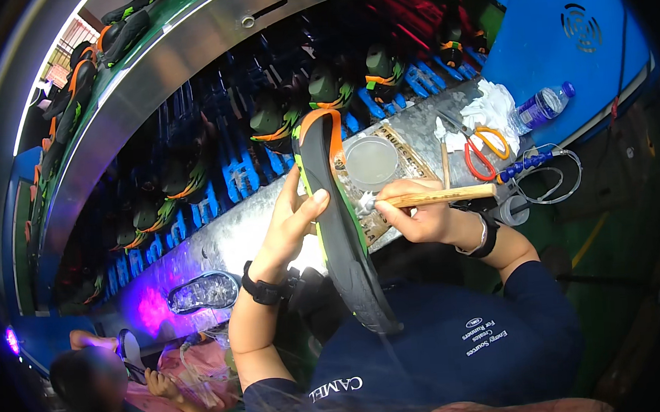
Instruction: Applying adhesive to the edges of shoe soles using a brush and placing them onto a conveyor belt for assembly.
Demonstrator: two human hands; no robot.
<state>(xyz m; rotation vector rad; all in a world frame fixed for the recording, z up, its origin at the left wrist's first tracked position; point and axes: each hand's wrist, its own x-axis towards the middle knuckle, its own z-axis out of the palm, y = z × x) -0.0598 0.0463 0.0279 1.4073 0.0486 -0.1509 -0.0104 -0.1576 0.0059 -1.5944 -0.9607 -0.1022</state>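
A long black shoe sole (340, 239) with green edging and an orange heel rim stands tilted in front of my chest. My left hand (292, 222) grips its left side, thumb across the face. In my right hand (420, 217) is a brush (450, 196) with a pale wooden handle, held near its bristle end. The whitish bristles are at the sole's right edge; whether they touch it I cannot tell. Just beyond the brush sits a round shallow dish (373, 163) of cloudy liquid, on a printed board.
Shoe parts (330, 85) line blue racks behind the metal bench (225, 227). At right lie scissors (485, 151), another wooden-handled brush (444, 154), crumpled white paper (490, 109), a bottle (543, 108) and a blue jointed hose (528, 165). A co-worker (99, 379) holds a sole at lower left.
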